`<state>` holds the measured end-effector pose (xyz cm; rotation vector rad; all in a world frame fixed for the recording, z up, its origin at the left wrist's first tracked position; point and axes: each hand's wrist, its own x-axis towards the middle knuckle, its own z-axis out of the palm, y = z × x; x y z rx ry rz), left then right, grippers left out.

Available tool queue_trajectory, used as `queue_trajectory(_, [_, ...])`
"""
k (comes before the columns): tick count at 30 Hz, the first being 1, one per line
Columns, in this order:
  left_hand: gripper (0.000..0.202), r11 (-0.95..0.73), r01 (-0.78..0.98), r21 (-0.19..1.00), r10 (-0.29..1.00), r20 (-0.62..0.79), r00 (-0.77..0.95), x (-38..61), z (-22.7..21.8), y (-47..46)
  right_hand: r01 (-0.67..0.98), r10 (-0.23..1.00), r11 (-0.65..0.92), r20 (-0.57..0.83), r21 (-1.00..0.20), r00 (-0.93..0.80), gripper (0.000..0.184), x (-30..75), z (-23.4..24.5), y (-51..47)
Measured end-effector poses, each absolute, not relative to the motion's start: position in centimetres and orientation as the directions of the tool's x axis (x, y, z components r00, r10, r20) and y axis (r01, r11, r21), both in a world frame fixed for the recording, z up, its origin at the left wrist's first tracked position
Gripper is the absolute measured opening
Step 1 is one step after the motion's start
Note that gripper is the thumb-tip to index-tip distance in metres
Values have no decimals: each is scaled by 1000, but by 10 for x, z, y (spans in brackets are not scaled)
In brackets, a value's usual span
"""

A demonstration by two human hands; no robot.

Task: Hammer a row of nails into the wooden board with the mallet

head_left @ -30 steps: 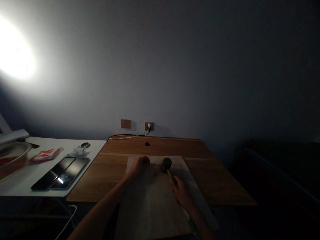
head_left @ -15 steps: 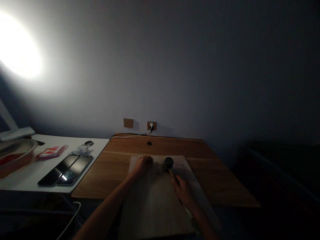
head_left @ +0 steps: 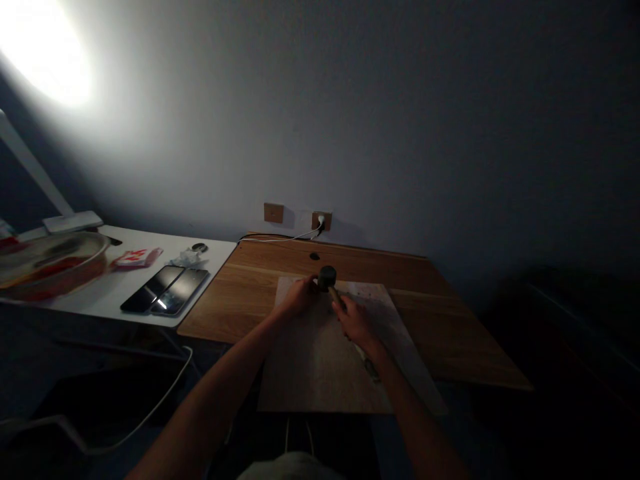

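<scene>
A pale wooden board (head_left: 320, 360) lies on a brown wooden desk (head_left: 240, 293) in dim light. My right hand (head_left: 354, 323) is closed round the handle of a dark-headed mallet (head_left: 327, 278), whose head sits over the board's far edge. My left hand (head_left: 300, 295) rests on the board just left of the mallet head, fingers curled in a pinch; what they hold is too small and dark to make out.
A white table (head_left: 115, 293) adjoins on the left with two dark phones (head_left: 167, 290), a red packet (head_left: 136, 257), a bowl (head_left: 50, 263) and small items. Wall sockets (head_left: 321, 220) with a white cable sit behind the desk. A bright lamp glows top left.
The view has tilted downward, so more floor and my arms show. The mallet head has moved left, close to my left hand; my right hand followed it.
</scene>
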<state>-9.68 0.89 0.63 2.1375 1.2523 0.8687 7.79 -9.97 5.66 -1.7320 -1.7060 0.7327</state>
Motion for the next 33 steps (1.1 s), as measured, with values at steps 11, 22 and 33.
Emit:
queue_trajectory(11, [51,-458,556,694,881,273,385,-97,3,11,676,1000,-22,-5,-737,27,31,78,53,-105])
queue_trajectory(22, [53,-423,559,713,894,230,385,-98,3,12,683,999,-17,8,-730,34,29,77,55,-103])
queue_trajectory(33, [50,-441,561,701,887,246,390,-98,6,11,565,992,-117,-73,-817,99,34,112,43,-131])
